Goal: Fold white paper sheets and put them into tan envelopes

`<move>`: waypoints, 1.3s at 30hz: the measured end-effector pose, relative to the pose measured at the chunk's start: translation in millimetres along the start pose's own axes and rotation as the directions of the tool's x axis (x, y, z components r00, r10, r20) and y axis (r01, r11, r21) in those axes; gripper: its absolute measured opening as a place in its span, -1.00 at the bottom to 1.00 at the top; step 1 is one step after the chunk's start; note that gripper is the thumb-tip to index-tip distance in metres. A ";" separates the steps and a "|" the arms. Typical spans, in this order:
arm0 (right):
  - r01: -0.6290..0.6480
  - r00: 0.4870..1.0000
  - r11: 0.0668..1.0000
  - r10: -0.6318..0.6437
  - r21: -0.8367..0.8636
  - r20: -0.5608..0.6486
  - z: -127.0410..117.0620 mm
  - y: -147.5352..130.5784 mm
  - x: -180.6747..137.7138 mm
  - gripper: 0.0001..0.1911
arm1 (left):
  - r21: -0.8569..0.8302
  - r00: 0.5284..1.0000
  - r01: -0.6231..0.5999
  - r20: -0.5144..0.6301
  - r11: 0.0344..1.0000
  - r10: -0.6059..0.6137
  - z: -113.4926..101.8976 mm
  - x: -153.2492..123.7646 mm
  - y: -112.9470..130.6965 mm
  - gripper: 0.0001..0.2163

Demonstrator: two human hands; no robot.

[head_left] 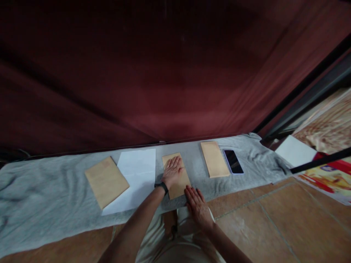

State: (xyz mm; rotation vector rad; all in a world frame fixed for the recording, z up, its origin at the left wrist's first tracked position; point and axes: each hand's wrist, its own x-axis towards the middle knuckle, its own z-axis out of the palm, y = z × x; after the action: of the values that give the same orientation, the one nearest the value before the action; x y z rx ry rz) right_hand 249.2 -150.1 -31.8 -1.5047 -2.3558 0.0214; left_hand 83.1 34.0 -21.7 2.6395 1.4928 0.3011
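A brown paper envelope (179, 186) lies flat on the grey cloth in front of me. My left hand (172, 171), with a dark band on its wrist, rests palm down on the envelope's upper part, fingers stretched out. Near the envelope's lower right corner is my right hand (196, 205), also palm down with its fingers extended. Its fingertips are at the envelope's edge and on the cloth. To the left, another brown envelope (106, 181) partly covers white paper sheets (138, 175). On the right lies a further stack of brown envelopes (215, 159).
Grey cloth (55, 193) covers the long, narrow surface. A phone (233, 162) lies right of the envelope stack. Dark red hanging fabric (170, 91) rises behind. Dark bars (309, 87) and a printed box (329, 179) stand at the right, above the tiled floor (274, 219).
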 end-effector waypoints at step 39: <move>-0.219 0.864 0.514 0.497 0.829 -0.080 -52.1 -5.6 91.0 -0.60 | -0.965 0.695 0.157 -0.043 0.209 -0.718 -85.9 -78.2 62.3 -0.60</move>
State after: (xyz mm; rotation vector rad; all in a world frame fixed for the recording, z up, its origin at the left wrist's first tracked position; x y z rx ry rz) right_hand 225.1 -81.1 43.7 -1.3276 -1.3703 0.7951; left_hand 77.5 -66.4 63.5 1.1015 1.4402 1.3762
